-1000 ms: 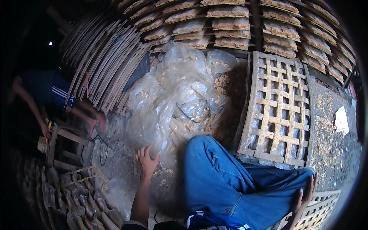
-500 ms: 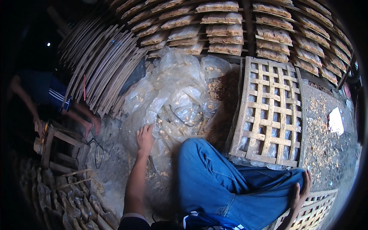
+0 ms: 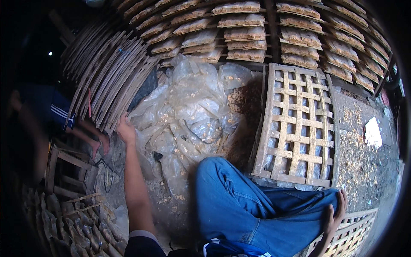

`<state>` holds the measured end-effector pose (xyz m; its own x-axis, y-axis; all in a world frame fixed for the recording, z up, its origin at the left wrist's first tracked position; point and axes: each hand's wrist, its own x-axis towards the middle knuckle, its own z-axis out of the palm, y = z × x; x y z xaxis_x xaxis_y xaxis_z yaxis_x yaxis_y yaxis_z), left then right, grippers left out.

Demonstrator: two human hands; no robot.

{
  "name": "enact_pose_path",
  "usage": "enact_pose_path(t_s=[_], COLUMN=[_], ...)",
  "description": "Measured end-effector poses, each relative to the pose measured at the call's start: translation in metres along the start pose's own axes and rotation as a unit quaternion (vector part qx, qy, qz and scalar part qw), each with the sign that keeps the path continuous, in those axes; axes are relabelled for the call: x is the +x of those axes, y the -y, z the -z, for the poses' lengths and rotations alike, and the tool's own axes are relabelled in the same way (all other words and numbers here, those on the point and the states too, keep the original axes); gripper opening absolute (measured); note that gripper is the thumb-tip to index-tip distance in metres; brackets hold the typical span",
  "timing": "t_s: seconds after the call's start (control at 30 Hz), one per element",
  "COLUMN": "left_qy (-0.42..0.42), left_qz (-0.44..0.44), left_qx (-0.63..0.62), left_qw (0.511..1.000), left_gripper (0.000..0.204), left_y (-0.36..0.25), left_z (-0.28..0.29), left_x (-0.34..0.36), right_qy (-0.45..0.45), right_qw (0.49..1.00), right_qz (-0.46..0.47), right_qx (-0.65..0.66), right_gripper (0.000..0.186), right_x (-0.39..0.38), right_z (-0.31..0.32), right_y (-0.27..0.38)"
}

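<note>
A crumpled heap of clear plastic sheeting (image 3: 192, 98), dotted with pale crumbs, lies in front of me. My left hand (image 3: 126, 129) is at the heap's left edge, its fingers bent and closed on the plastic sheet, though the fingertips are partly hidden. Just beyond it are the lower ends of a stack of thin wooden slat frames (image 3: 115, 81). On the right, my right hand (image 3: 335, 214) rests on my blue-trousered knee, fingers extended and holding nothing. A woven bamboo-lattice tray (image 3: 299, 124) with clear plastic packed beneath its strips stands ahead of that knee.
Racks of flat wrapped slabs (image 3: 244, 33) fill the back. A small wooden stool (image 3: 70, 167) stands left, beside a co-worker's bare legs (image 3: 92, 137). Rows of plastic-wrapped packs (image 3: 72, 227) sit lower left. Crumbs and a white sheet (image 3: 373, 132) lie on the right floor; another lattice tray (image 3: 353, 231) is lower right.
My left hand has moved left and away from me, from atop the plastic to its left edge. The sheeting's near folds have shifted, exposing a small dark patch. My right hand stays on the knee.
</note>
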<state>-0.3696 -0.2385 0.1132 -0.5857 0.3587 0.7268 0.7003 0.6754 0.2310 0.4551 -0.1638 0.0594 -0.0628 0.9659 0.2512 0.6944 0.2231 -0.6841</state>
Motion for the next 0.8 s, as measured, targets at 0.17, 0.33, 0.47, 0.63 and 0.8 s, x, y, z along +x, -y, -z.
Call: enact_pose_path(t_s=[0.17, 0.33, 0.47, 0.63, 0.8], left_qy=[-0.010, 0.018, 0.131, 0.180, 0.217], left_qz=[-0.019, -0.055, -0.233, -0.248, -0.231], left_qx=[-0.013, 0.121, 0.254, 0.145, 0.040], left_qw=[1.000, 0.991, 0.930, 0.941, 0.948], left_gripper=[0.042, 0.026, 0.019, 0.025, 0.031], left_y=[0.014, 0.025, 0.002, -0.057, -0.120], left_z=[0.006, 0.006, 0.004, -0.026, -0.076], left_x=[-0.002, -0.026, -0.065, -0.104, -0.109], right_qy=[-0.007, -0.004, -0.005, -0.004, 0.008], right_qw=[0.999, 0.999, 1.000, 1.000, 1.000], right_qz=[-0.020, -0.026, -0.020, -0.010, -0.007], right_qx=[0.037, 0.025, 0.004, -0.002, -0.002], right_gripper=[0.065, 0.066, 0.067, 0.058, 0.057], right_x=[0.000, 0.000, 0.000, 0.000, 0.000], right_z=[-0.002, -0.001, 0.000, -0.001, 0.001], right_y=[0.002, 0.001, 0.004, -0.001, -0.001])
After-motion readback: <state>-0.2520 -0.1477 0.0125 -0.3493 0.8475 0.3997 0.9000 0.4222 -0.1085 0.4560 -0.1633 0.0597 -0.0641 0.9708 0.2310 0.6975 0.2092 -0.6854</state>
